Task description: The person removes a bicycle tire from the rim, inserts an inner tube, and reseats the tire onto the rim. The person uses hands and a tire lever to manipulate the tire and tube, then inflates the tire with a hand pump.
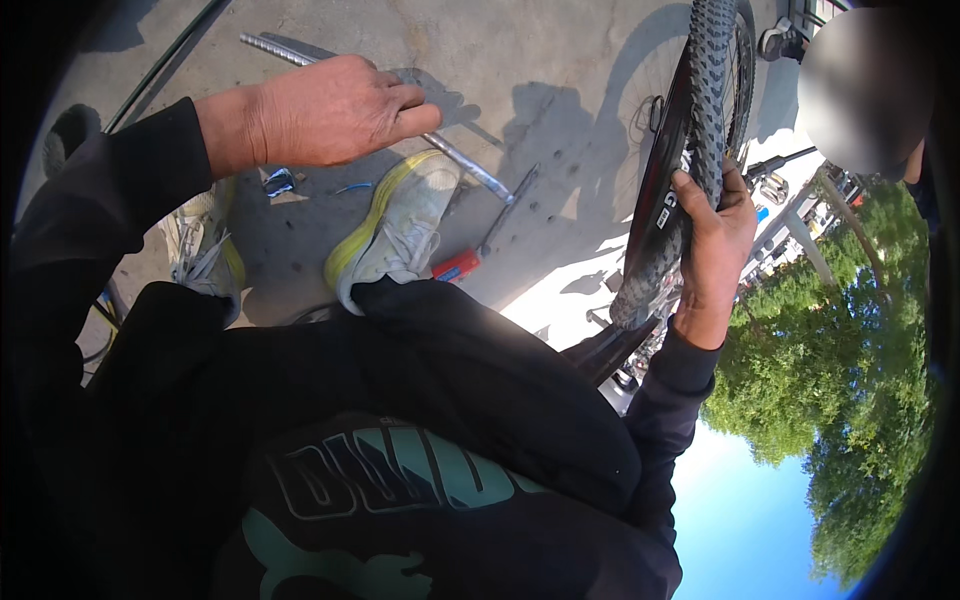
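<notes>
My left hand (325, 112) is closed round a silver metal rod (470, 170). The rod slants across above the concrete, one end beyond my wrist and the other past my fingertips. On the right, a bicycle wheel with a knobby black tire (708, 75) stands upright. My right hand (718, 225) grips that tire, thumb on the near side and fingertips round the far side. Alongside the tire runs a dark frame part (660, 160) with white lettering. A red-handled screwdriver (457, 266) lies on the ground between my shoe and the wheel.
My two pale shoes (415, 215) rest on the concrete (400, 30). Near them lie a small shiny blue item (279, 182) and a thin blue piece (354, 187). A dark pole (165, 65) crosses the upper left. Another person (915, 165) is at the upper right; trees (800, 370) stand beyond.
</notes>
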A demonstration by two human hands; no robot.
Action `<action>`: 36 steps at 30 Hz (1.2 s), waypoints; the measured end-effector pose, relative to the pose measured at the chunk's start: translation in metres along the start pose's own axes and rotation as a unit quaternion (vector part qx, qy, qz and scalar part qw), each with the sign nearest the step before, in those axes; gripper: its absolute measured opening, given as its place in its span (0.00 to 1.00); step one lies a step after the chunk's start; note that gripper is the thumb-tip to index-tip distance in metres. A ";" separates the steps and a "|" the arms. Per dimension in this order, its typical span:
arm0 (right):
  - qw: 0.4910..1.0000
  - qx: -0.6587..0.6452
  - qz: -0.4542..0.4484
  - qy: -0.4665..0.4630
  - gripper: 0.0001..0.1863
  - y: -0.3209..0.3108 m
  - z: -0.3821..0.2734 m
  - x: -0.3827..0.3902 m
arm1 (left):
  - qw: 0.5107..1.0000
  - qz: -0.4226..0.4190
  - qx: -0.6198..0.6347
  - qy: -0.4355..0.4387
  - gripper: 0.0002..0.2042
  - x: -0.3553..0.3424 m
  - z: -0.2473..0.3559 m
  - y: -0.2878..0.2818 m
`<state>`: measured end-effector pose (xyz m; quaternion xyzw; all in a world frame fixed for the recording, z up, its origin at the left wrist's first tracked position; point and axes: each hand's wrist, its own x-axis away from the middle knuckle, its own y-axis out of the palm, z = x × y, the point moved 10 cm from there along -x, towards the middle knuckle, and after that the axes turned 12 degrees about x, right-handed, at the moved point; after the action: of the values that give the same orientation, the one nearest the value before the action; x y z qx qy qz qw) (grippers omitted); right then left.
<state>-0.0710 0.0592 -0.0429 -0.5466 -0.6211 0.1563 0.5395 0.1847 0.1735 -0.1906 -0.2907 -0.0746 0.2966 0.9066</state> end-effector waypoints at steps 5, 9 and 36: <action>0.999 -0.015 0.005 0.028 0.25 -0.002 0.004 0.002 | 0.901 0.070 0.392 -0.171 0.11 -0.055 0.023 -0.015; 0.999 -0.038 0.002 0.019 0.26 -0.001 0.004 0.000 | 0.817 0.120 0.532 -0.184 0.11 -0.077 0.035 0.010; 1.000 0.024 -0.006 0.010 0.23 -0.001 -0.003 0.002 | 0.628 -0.050 0.743 -0.226 0.20 -0.097 0.037 -0.002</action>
<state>-0.0681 0.0596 -0.0400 -0.5316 -0.6150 0.1625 0.5592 0.0956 0.1337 -0.1558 0.5623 -0.0457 0.2620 0.7830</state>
